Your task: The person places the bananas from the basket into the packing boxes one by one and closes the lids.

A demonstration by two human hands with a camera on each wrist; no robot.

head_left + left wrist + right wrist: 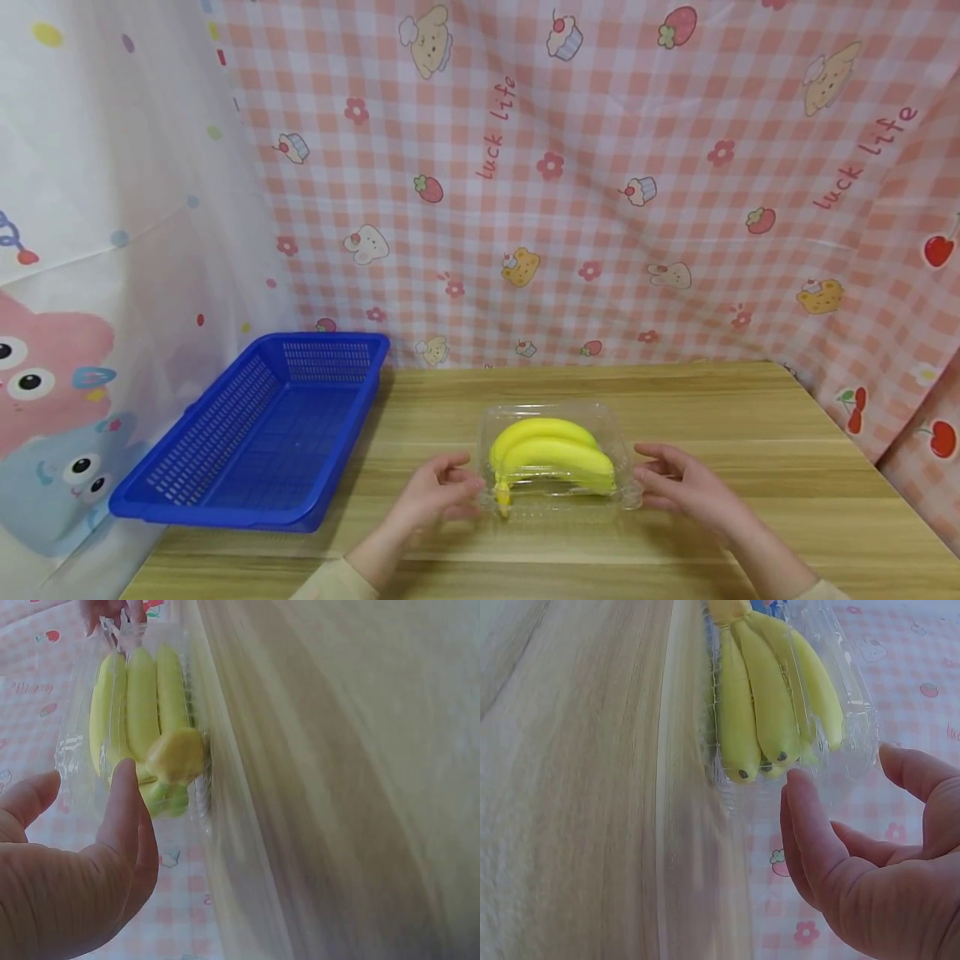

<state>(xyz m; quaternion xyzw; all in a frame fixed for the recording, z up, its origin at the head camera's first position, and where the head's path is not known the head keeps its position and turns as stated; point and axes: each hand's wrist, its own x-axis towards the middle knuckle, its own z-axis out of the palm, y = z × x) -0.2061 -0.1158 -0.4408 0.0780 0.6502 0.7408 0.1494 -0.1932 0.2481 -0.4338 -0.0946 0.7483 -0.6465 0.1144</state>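
Observation:
A clear plastic clamshell box [570, 502] stands on the wooden table in the head view, with a bunch of yellow bananas [555, 460] inside. The stem end lies at the box's front left. My left hand [437, 493] is at the box's left side, fingers loosely bent and fingertips close to its wall. On the opposite side my right hand [684, 485] has its thumb and fingers spread apart, tips right by the box's front right corner. Dark banana tips [782, 756] show through the plastic in the right wrist view. Neither hand grips anything.
A blue slotted plastic basket [322, 492] sits on the left part of the wooden table [712, 400]. Behind the table hangs a pink checked curtain [465, 217], and a white patterned curtain [165, 233] hangs along the left side.

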